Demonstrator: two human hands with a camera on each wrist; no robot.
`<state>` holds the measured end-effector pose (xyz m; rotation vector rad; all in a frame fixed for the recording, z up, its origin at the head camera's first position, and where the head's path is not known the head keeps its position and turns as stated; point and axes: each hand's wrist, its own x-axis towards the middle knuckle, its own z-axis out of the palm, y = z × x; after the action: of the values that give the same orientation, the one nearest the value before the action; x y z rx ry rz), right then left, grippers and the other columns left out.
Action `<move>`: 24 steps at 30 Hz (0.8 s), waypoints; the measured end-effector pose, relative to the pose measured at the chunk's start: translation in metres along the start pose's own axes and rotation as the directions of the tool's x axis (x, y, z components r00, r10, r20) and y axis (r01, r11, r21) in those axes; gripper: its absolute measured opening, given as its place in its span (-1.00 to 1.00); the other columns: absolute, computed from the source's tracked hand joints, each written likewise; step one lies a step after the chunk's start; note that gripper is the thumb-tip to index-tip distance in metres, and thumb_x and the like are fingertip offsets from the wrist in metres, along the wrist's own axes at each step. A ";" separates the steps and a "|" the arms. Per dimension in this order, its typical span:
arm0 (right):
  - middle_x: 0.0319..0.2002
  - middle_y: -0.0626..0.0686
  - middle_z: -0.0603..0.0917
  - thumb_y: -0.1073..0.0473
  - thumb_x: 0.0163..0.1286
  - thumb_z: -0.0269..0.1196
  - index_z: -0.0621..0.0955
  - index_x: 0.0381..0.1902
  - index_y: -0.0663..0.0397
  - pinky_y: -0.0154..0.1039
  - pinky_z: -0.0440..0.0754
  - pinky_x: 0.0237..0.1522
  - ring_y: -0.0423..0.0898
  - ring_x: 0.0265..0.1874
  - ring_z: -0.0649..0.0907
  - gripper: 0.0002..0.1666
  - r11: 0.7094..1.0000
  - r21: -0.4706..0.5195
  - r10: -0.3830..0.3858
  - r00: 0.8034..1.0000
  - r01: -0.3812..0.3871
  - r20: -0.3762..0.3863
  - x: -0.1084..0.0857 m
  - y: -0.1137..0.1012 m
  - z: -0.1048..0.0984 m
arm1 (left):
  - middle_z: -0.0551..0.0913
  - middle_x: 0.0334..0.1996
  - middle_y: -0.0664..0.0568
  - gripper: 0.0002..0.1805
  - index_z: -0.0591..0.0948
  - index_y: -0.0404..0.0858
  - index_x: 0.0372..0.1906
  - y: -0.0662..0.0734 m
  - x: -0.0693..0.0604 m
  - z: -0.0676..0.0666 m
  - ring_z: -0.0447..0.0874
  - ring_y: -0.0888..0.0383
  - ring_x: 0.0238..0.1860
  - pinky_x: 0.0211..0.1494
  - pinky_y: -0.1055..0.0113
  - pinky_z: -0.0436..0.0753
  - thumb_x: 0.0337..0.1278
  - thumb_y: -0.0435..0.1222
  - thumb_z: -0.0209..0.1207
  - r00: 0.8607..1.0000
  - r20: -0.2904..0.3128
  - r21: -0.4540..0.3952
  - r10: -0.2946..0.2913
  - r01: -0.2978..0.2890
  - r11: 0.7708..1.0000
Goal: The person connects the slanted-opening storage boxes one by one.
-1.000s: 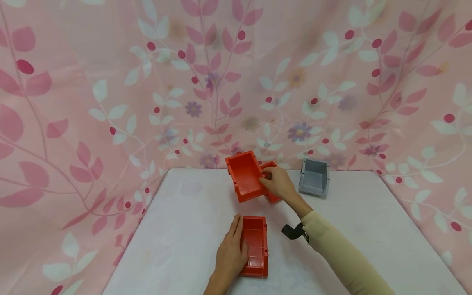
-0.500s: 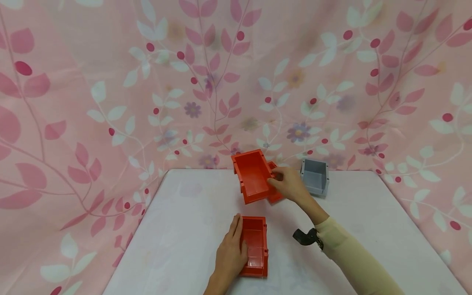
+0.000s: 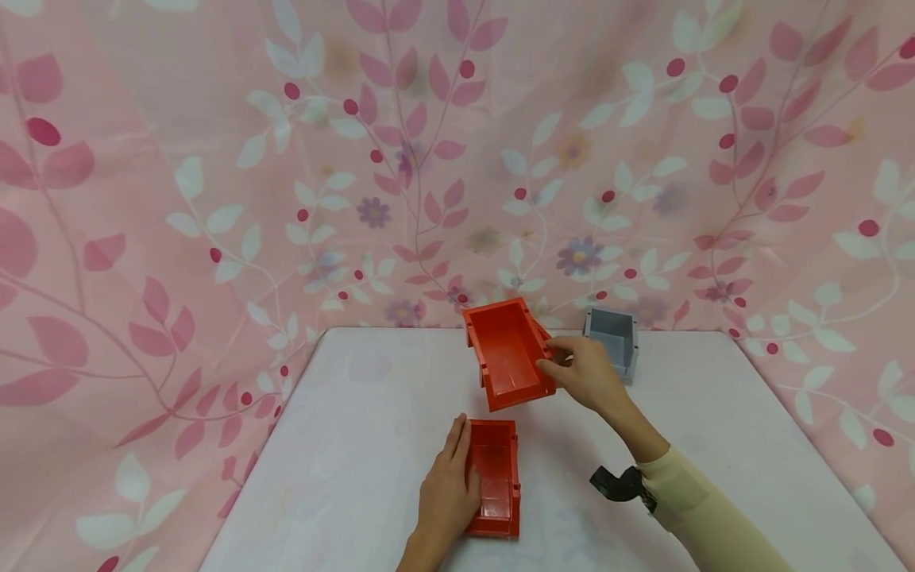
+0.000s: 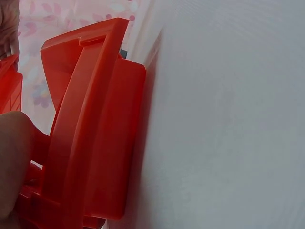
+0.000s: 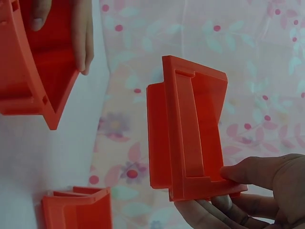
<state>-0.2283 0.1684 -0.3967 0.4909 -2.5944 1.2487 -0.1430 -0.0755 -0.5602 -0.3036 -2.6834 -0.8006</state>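
Near the front of the table, a red plastic storage bin (image 3: pixel 496 469) sits with its open top facing up. My left hand (image 3: pixel 446 488) holds its left wall, thumb inside and fingers along the outside. A second red bin (image 3: pixel 507 345) is raised above the table, tilted with its hollow toward me. My right hand (image 3: pixel 589 369) pinches this bin's right edge; in the right wrist view the thumb (image 5: pixel 252 171) lies on the rim and the other fingers are beneath. Behind the raised bin, a third red bin (image 5: pixel 78 210) is mostly hidden in the head view.
A grey bin (image 3: pixel 613 338) stands at the back right of the white table (image 3: pixel 372 429), partly behind my right hand. Pink floral cloth (image 3: pixel 457 159) hangs along the back and sides. A black wrist device (image 3: pixel 622 483) juts from the right sleeve.
My right hand has carried the raised red bin rightward and slightly down, covering more of the third bin and part of the grey one. The left hand and its bin stay put.
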 end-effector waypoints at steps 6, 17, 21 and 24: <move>-0.33 0.08 0.72 0.28 0.34 0.43 0.70 0.06 0.41 -0.10 0.79 -0.42 0.04 -0.38 0.73 -0.61 1.000 -0.011 -0.009 1.000 0.009 0.008 -0.016 0.000 -0.007 | 0.22 0.61 0.00 -0.14 0.27 -0.19 0.63 0.000 0.000 0.001 0.66 -0.04 0.13 -0.05 0.07 0.77 0.25 -0.27 0.34 1.000 0.004 0.000 -0.023 0.023 1.000; -0.32 0.04 0.73 0.26 0.34 0.45 0.73 0.07 0.31 -0.11 0.79 -0.38 0.01 -0.36 0.77 -0.63 0.997 0.048 0.062 0.998 -0.063 0.017 -0.041 0.001 -0.013 | 0.24 0.60 0.01 -0.14 0.29 -0.19 0.62 -0.001 0.000 0.001 0.67 -0.01 0.06 -0.13 0.13 0.78 0.24 -0.29 0.35 1.000 -0.011 -0.004 -0.017 0.017 1.000; -0.39 0.00 0.69 0.24 0.35 0.46 0.73 0.07 0.30 -0.14 0.79 -0.38 -0.01 -0.38 0.78 -0.63 0.995 0.060 0.079 0.997 -0.079 0.009 -0.052 0.001 -0.015 | 0.22 0.61 0.04 -0.15 0.28 -0.18 0.62 -0.001 0.000 0.001 0.66 0.01 0.06 -0.11 0.13 0.78 0.25 -0.29 0.34 1.000 -0.001 -0.011 -0.027 0.027 1.000; -0.43 -0.02 0.67 0.23 0.35 0.46 0.72 0.08 0.30 -0.15 0.79 -0.38 -0.01 -0.38 0.80 -0.61 0.991 0.058 0.117 0.993 -0.118 0.009 -0.061 0.001 -0.016 | 0.23 0.60 0.04 -0.14 0.29 -0.19 0.62 -0.001 0.001 0.002 0.66 0.00 0.05 -0.11 0.12 0.78 0.24 -0.29 0.35 1.000 -0.003 -0.019 -0.024 0.024 1.000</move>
<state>-0.1718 0.1942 -0.4079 0.3568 -2.6322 1.3648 -0.1443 -0.0748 -0.5621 -0.2751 -2.6825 -0.8327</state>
